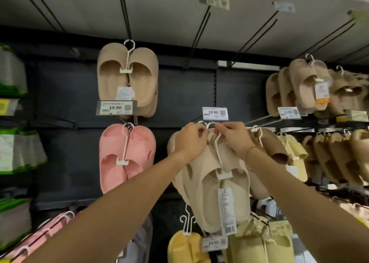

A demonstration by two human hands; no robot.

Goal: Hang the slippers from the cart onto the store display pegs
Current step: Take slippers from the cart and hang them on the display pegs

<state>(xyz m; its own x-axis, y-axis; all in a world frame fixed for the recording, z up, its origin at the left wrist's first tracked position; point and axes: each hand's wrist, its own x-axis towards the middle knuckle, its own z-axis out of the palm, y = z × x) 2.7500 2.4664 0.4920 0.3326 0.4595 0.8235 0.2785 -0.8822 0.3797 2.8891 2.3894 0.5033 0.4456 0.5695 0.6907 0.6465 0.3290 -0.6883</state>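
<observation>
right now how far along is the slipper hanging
Done: a tan foam pair and a pink foam pair already hang from pegs on the dark panel. In hand: the left hand and right hand each pinch a white plastic hanger hook carrying cream foam slippers up at the peg under the 19.90 price tag. Left: seating those hooks. The cart is out of view, so I cannot tell what remains.

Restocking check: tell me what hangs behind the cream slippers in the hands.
Behind the cream slippers more pale slippers show at their left edge and a brown pair to their right. How many hang there, and the peg itself, are covered by the slippers and both hands.
</observation>
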